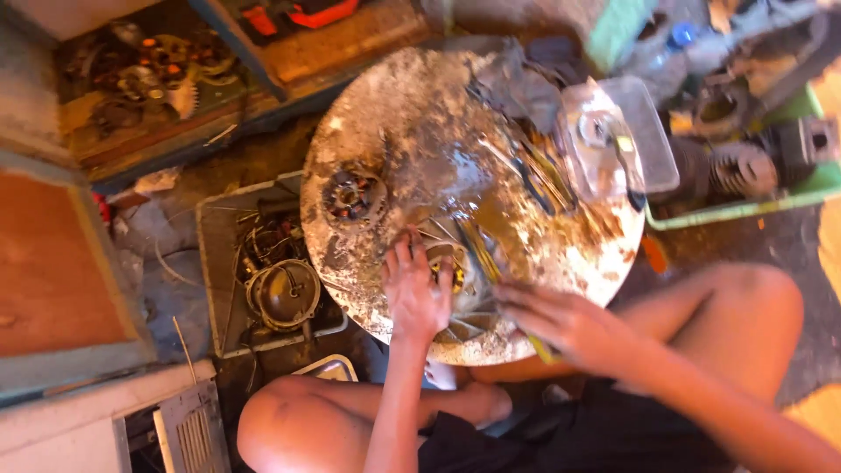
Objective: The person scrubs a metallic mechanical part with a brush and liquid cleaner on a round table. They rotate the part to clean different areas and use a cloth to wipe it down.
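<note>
**Hands on a metal part at the near edge of a round table**

A round finned metal part [455, 289] lay at the near edge of a grimy round table [420, 105]. The left hand [413, 293] pressed flat on it, fingers spread. The right hand [561, 324] was closed around a yellow-handled tool [491, 263] angled over the part. Farther left on the table sat a wound stator coil [353, 198]; at the far right stood a clear plastic box [653, 149]. A tray of parts [215, 289] lay on the floor to the left.
</note>
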